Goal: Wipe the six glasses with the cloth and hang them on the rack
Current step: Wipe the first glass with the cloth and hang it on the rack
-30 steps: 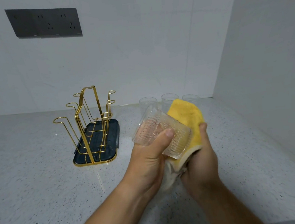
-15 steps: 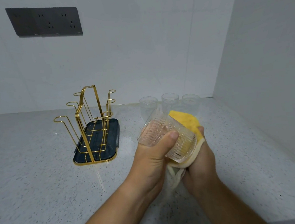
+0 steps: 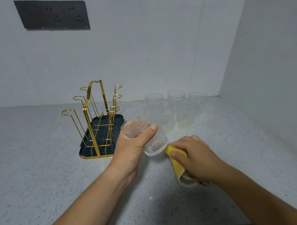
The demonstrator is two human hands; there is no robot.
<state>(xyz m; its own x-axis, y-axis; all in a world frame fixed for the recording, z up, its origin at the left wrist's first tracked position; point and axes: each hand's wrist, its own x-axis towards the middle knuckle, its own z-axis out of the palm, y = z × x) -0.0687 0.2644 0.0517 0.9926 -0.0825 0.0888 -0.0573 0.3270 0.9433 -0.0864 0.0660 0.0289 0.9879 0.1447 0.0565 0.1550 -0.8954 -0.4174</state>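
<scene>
While left hand (image 3: 131, 149) grips glass (image 3: 155, 145), right hand (image 3: 196, 154) holds cloth (image 3: 176, 162) beside it.

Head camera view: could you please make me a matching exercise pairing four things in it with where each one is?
Things:
1. tilted glass
2. cloth
3. rack
4. socket panel

Places:
A. on the wall
B. in the right hand
C. on the dark tray
D. in the left hand

Pairs: 1-D; 2-B; 3-C; 4-A
</scene>
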